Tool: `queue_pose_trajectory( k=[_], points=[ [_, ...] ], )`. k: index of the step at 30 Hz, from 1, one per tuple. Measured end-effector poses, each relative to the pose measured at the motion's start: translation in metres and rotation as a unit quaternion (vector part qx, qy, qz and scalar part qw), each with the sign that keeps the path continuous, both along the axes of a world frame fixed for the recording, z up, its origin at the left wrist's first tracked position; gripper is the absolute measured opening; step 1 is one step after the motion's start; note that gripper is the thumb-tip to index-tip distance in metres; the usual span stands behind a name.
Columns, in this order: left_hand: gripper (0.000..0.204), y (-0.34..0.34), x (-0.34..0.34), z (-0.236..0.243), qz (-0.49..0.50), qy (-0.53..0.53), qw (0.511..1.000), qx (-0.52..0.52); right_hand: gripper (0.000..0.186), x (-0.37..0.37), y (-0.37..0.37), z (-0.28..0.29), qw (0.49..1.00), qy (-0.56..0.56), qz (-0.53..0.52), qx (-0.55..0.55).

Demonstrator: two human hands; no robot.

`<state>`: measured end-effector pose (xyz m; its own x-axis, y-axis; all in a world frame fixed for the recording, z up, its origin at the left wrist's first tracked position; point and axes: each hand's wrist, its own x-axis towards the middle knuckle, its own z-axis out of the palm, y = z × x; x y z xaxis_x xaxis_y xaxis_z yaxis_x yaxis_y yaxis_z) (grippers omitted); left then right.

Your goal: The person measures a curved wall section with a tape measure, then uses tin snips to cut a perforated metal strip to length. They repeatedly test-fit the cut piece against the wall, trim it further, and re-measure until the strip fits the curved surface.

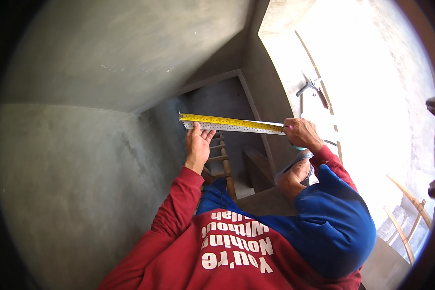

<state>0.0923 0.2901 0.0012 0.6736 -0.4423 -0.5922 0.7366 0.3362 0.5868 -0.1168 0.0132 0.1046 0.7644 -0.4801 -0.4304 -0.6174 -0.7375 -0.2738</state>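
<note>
A yellow tape measure blade (232, 120) stretches out along a white perforated strip (241, 128), both running roughly left to right in front of me. My left hand (198, 147) is palm up near the strip's left end, its thumb and fingertips at the strip's lower edge. At the other end my right hand (303, 133) is closed around the tape and the strip's right end. A small pink thing shows between its fingers. Beneath that hand a bit of teal is visible, mostly hidden.
A wooden ladder (220, 159) stands below, beyond my left hand. My sandalled foot (299, 169) is on a ledge beside the bright opening at right. A metal tool (310, 87) lies on the bright surface. Grey plastered walls (77, 193) close in at left. Wooden poles (408, 208) stand outside, lower right.
</note>
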Motion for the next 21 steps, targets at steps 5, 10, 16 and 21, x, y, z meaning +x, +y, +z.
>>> queue_pose_trajectory(
  k=[5, 10, 16, 21],
  points=[
    [0.033, 0.005, 0.017, 0.000, -0.005, -0.035, 0.999, 0.005, 0.019, -0.010, -0.015, 0.006, 0.997, -0.062, 0.023, -0.032],
    [0.044, 0.037, 0.075, -0.010, 0.019, -0.046, 0.999, 0.013, 0.021, -0.040, -0.050, 0.016, 0.999, -0.022, -0.001, -0.043],
    [0.043, 0.095, 0.170, -0.042, 0.070, -0.001, 0.997, -0.019, 0.021, -0.100, -0.101, 0.037, 0.998, 0.005, -0.052, -0.026],
    [0.042, 0.142, 0.247, -0.057, 0.112, -0.031, 0.992, 0.041, 0.019, -0.152, -0.145, 0.046, 0.988, 0.068, -0.139, 0.017]
  ],
)
